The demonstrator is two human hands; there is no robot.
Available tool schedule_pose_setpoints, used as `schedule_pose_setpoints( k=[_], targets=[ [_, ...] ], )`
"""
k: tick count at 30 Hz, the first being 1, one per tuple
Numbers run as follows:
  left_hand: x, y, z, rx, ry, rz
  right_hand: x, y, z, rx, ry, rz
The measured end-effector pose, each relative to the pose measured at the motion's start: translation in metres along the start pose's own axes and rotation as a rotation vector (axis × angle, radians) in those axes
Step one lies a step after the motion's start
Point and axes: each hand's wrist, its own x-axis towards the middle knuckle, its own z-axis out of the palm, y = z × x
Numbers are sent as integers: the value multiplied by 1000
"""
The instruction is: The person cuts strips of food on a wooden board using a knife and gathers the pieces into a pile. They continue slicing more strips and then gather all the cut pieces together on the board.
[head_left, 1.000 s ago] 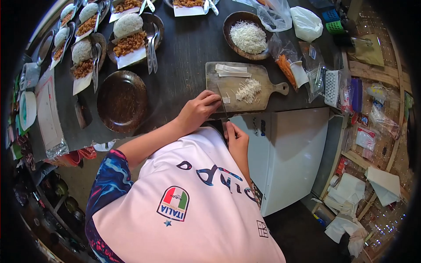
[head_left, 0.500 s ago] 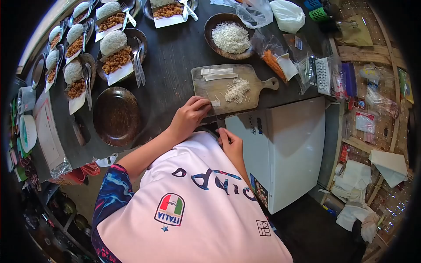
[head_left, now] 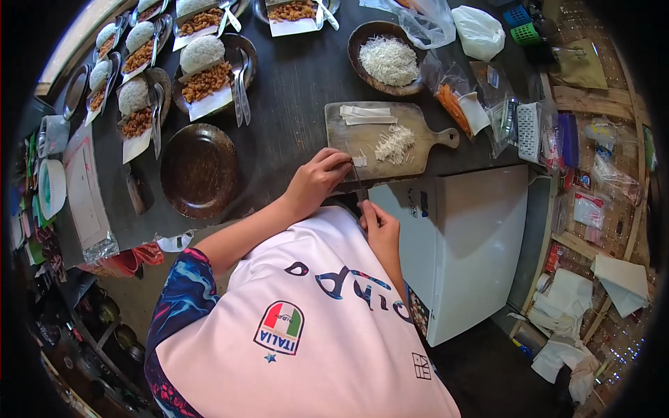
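My left hand (head_left: 319,182) is closed, fingertips pressed down on a small white piece (head_left: 359,161) at the near left edge of the wooden cutting board (head_left: 338,146). In my right hand (head_left: 381,226) is a knife (head_left: 362,195), gripped by its dark handle. Its thin blade points away from me, beside my left fingertips. On the board lie several flat white strips (head_left: 366,115) and a heap of thin white slivers (head_left: 395,144). Behind it a dark wooden bowl (head_left: 357,61) holds a pile of white shreds (head_left: 389,60).
Plates with rice (head_left: 202,53) and brown cubed food (head_left: 207,81) stand at the left, with forks and spoons. A bare dark plate (head_left: 200,171) sits nearer me. Carrots (head_left: 453,108) in plastic and a white bag (head_left: 478,33) lie right. A white fridge (head_left: 481,244) stands below the table edge.
The whole view has shifted, with the table things now slightly further right. The knife blade has come into sight at the board's edge by my left fingertips.
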Motion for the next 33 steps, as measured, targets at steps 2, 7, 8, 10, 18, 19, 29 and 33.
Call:
schedule_pose_setpoints(
  k=[2,7,8,10,18,19,29,33],
  targets=[
    [-2,3,0,-20,-1,-27,0,7,0,-11,-1,-3],
    [-4,4,2,-20,16,-5,10,-5,1,39,-45,16],
    [0,2,1,-18,26,-1,8,-2,0,42,-29,23],
    [1,0,-2,-17,12,12,0,5,-1,44,-10,41],
    [1,3,0,-15,35,2,3,-4,-3,96,-38,47],
    [0,2,-1,-30,29,4,-1,-1,-5,88,-37,54],
    [-2,3,4,-75,80,-86,2,-3,-11,76,-60,52],
    [-2,5,5,-127,89,-119,1,0,-15,154,-105,133]
  ],
)
